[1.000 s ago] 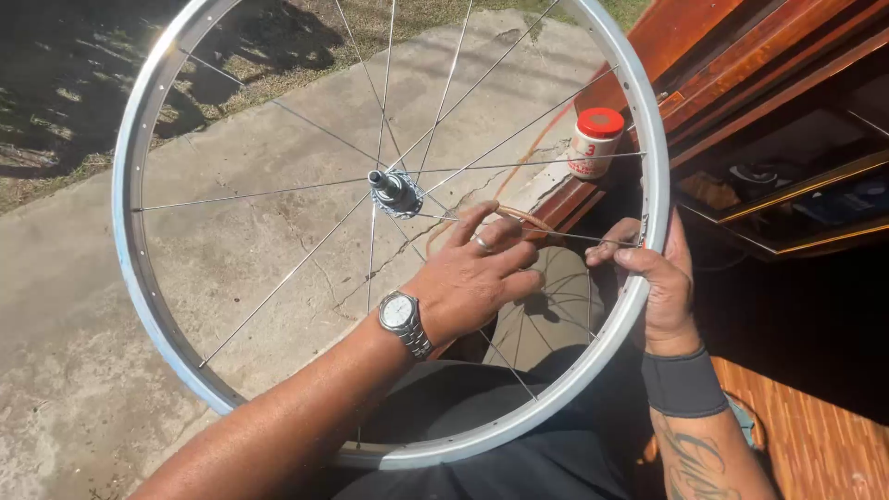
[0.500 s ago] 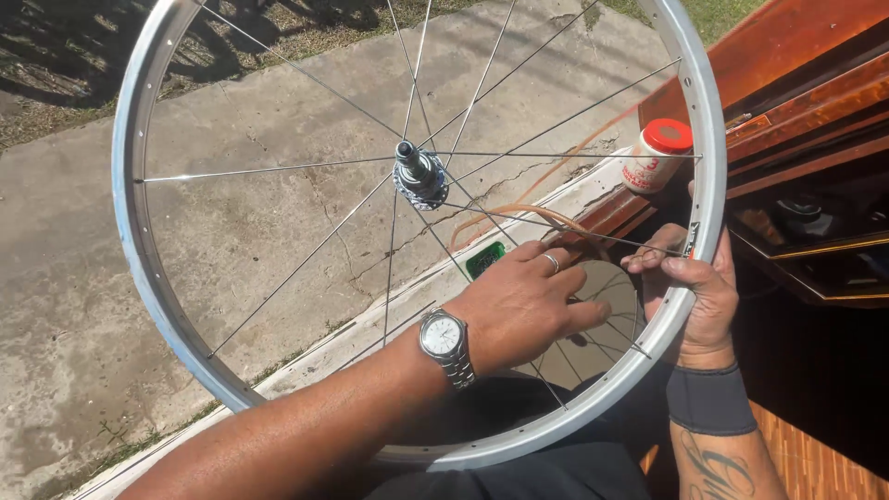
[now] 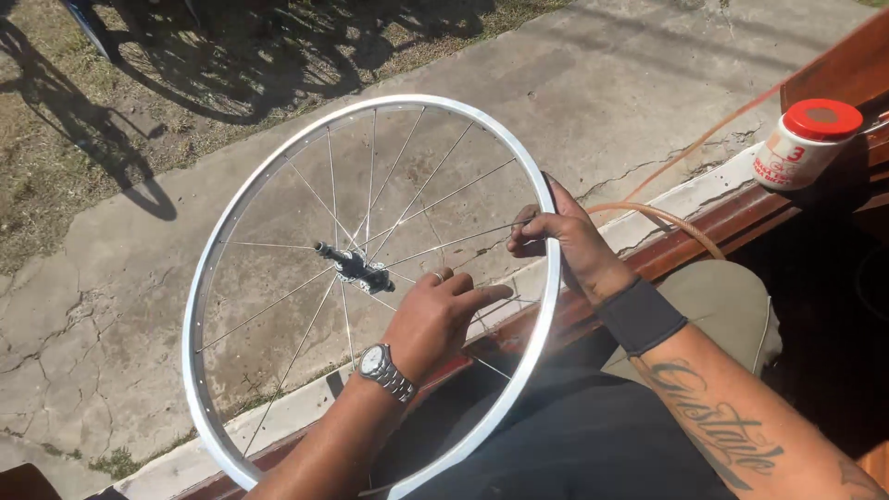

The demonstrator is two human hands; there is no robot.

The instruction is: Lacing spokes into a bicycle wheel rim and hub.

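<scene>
A silver bicycle wheel rim stands tilted in front of me, its lower edge near my lap. Thin spokes run to the dark hub. My left hand, with a metal watch on its wrist, lies on the near side of the spokes just right of the hub; its fingers are straight, pressed together over a spoke, and its thumb is hidden. My right hand, above a black wristband, reaches over the rim's right edge and pinches another spoke close to the rim.
A white jar with a red lid stands on the brown wooden ledge at the upper right. An orange hose curves along the ledge. Cracked concrete paving lies behind the wheel, with grass and bicycle shadows at the top left.
The wheel now sits lower and further left in view, looking smaller. The jar has shifted to the far upper right. My right hand has moved up onto the rim's right edge.
</scene>
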